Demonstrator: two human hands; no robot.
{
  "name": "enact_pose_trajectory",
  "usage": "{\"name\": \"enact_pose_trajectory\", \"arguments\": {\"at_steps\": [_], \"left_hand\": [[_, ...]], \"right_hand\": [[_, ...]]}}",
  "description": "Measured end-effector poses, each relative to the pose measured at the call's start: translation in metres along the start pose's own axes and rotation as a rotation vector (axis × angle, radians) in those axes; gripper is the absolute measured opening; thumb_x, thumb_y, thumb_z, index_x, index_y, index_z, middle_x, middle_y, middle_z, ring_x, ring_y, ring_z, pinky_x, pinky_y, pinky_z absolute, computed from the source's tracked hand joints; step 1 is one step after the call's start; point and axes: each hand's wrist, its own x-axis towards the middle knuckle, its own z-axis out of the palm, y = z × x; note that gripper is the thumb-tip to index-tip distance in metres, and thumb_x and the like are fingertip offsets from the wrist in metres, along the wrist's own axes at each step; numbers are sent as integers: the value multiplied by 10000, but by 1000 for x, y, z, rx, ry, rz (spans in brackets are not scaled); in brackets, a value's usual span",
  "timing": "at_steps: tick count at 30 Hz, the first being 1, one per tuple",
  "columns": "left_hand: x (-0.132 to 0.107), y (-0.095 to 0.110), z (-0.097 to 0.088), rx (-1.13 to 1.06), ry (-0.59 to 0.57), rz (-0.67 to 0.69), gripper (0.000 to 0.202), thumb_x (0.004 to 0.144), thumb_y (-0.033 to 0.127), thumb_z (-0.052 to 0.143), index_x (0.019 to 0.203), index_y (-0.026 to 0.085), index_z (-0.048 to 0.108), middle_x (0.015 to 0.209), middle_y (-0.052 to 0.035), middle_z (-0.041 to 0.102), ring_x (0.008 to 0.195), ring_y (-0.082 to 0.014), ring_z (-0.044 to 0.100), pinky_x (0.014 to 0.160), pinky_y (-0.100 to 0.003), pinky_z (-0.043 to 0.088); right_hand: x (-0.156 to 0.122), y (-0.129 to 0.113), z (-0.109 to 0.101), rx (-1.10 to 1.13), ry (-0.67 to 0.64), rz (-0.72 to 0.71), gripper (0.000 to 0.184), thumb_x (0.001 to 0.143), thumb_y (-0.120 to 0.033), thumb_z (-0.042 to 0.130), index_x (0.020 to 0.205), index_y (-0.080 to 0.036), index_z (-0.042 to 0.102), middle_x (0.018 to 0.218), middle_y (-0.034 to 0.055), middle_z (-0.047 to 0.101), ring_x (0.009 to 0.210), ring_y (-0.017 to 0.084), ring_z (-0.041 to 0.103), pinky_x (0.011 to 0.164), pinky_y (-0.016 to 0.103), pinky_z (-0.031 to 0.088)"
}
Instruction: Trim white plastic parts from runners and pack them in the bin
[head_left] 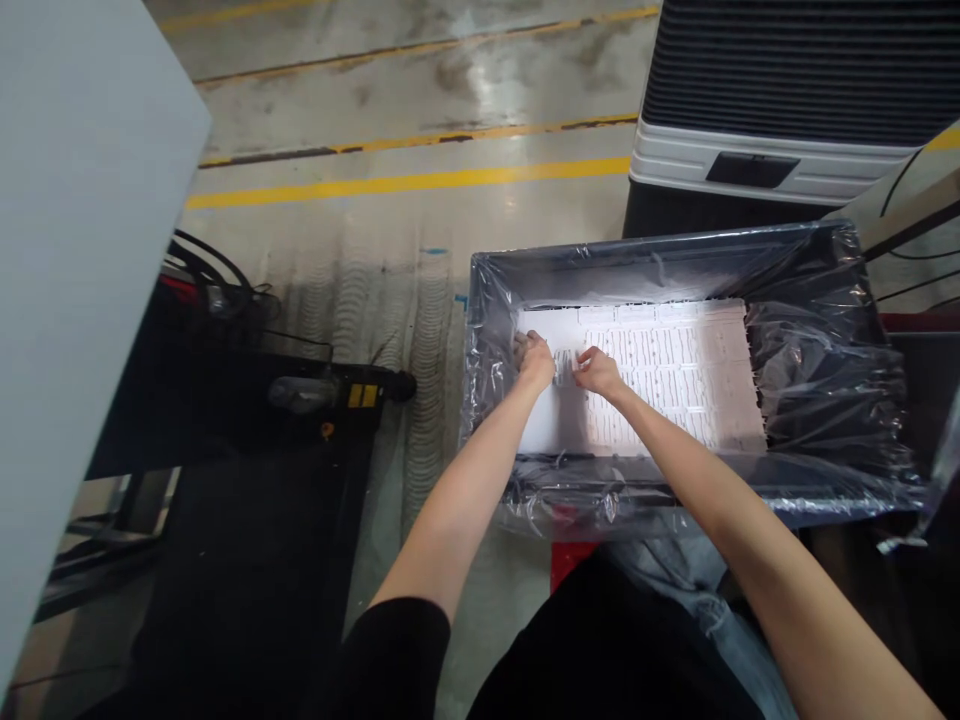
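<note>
Both hands reach down into a dark bin (491, 300) lined with clear plastic film. My left hand (535, 360) is at the left end of the bin, its fingers curled at one end of a small row of thin white parts (564, 366). On the other end of that row, my right hand (598, 372) closes with thumb and fingers in a pinch. Beneath them lies a plain white sheet (544, 425). To the right, packed rows of similar thin white pieces (660, 380) cover the bin's middle. What the pieces are exactly is too small to tell.
Loose clear film (817, 370) bunches up at the bin's right end. A case with a ribbed black top (795, 90) stands behind the bin. A black frame with cables (322, 395) and a large pale panel (82, 200) are to the left. Yellow lines (420, 182) cross the floor.
</note>
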Motion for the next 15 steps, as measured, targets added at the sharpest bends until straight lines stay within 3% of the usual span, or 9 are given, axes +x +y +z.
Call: {"name": "enact_pose_trajectory", "arguments": {"at_steps": [4, 7, 11, 15], "left_hand": [[-3, -1, 2, 30, -14, 38, 503, 992, 325, 755, 1444, 168, 602, 1496, -146, 596, 1364, -316, 604, 1133, -536, 545], [-4, 1, -1, 28, -37, 78, 613, 958, 315, 782, 1493, 140, 539, 1510, -177, 582, 1378, -324, 595, 1159, -516, 514], [-8, 6, -1, -4, -136, 162, 772, 911, 354, 818, 1534, 99, 437, 1416, -217, 642, 1288, -302, 669, 1089, -373, 532], [-12, 6, 3, -2, -210, 233, 680, 941, 319, 783, 1523, 168, 465, 1374, -172, 671, 1282, -280, 680, 1066, -339, 526]], "right_hand": [[-24, 1, 7, -103, -57, -8, 391, 1060, -377, 715, 1384, -170, 642, 1280, 97, 692, 1049, 219, 719, 891, 405, 652], [-42, 3, 14, -201, -105, -6, 391, 1053, -375, 727, 1372, -166, 646, 1265, 95, 695, 1031, 215, 720, 876, 396, 653], [-58, 6, 17, -332, -118, -46, 406, 1047, -373, 733, 1382, -163, 643, 1291, 105, 690, 1066, 228, 718, 913, 421, 647], [-58, 6, 12, -445, -62, -104, 433, 1053, -392, 723, 1417, -177, 631, 1330, 109, 679, 1131, 251, 706, 972, 467, 632]]}}
